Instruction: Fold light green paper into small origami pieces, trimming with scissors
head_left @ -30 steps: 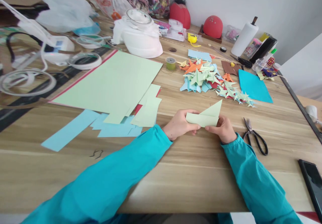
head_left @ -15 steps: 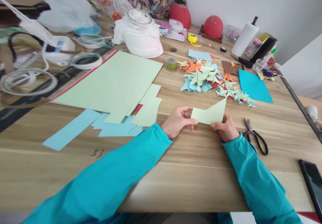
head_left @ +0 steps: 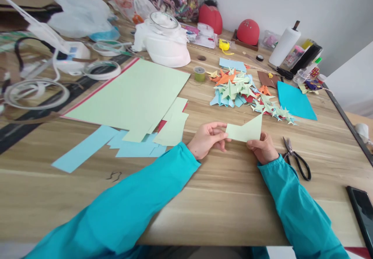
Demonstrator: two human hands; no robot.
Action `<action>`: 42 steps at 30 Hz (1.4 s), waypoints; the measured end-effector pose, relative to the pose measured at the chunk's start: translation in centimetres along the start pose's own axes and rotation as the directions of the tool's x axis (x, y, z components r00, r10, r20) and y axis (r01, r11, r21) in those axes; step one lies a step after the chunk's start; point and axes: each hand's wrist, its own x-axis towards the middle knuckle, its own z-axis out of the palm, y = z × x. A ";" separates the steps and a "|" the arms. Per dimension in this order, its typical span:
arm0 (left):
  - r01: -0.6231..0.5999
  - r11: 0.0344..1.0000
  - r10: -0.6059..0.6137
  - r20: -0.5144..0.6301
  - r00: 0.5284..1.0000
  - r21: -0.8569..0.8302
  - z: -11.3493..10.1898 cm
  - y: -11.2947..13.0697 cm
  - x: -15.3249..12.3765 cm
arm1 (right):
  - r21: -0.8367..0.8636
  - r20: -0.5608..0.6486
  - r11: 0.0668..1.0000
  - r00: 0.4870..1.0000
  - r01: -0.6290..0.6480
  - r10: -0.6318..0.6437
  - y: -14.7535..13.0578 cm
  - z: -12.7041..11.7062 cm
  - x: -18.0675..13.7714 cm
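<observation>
A pale green piece of paper (head_left: 244,131), folded so that a point rises at its right end, is held above the wooden table. My left hand (head_left: 207,138) pinches its left edge between thumb and fingers. At the lower right corner, my right hand (head_left: 263,147) grips the same paper, thumb in front. Beyond it lies a pile of folded paper stars (head_left: 233,88) in green, blue, orange and red. Black-handled scissors (head_left: 296,158) rest on the table just right of my right hand.
Large green sheets (head_left: 131,96) lie at the left, with cut green pieces (head_left: 171,131) and blue strips (head_left: 84,148) before them. A turquoise sheet (head_left: 295,99) is at the right, a phone (head_left: 361,208) near the right edge. A thread spool (head_left: 199,74) stands behind.
My left hand has shifted its hold slightly out toward the paper's left edge. The paper has moved a little to the right, still between both hands.
</observation>
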 end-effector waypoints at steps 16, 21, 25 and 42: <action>-0.062 0.992 0.060 0.019 0.998 0.111 0.6 -0.7 -0.3 | -0.087 -0.008 0.992 0.996 0.093 -0.094 0.5 0.1 -0.3; -0.099 0.989 0.101 -0.013 0.995 0.111 1.2 -0.5 -0.6 | -0.209 0.026 0.961 0.984 0.180 -0.179 1.1 0.6 -0.7; -0.101 0.978 0.098 0.029 0.995 0.180 1.6 -0.7 -0.9 | -0.328 0.092 0.930 0.985 0.167 -0.144 1.3 1.2 -1.2; -0.059 0.974 0.062 -0.008 0.998 0.218 1.6 -0.8 -0.9 | -0.319 0.158 0.932 0.979 0.174 -0.128 0.8 1.8 -1.3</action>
